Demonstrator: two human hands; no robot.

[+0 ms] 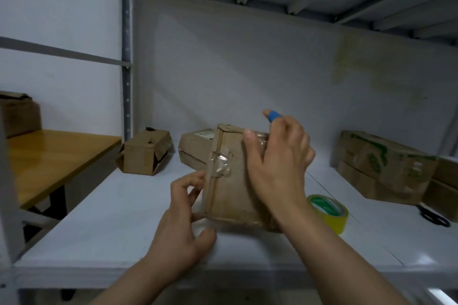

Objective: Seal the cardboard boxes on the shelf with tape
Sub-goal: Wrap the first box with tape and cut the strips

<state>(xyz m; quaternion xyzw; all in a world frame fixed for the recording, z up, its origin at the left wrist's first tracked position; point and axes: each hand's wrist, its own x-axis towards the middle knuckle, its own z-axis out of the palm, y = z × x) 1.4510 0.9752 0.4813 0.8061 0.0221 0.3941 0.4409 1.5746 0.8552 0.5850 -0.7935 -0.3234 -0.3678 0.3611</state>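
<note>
Holding a cardboard box (230, 195) tilted up on the white shelf (111, 230), just left of a yellow tape roll (332, 218). Clamping its right side with the right hand (277, 163) and its lower left corner with the left hand (181, 225).

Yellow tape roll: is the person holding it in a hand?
No, the yellow tape roll lies on the shelf while the left hand and right hand hold the cardboard box.
</note>
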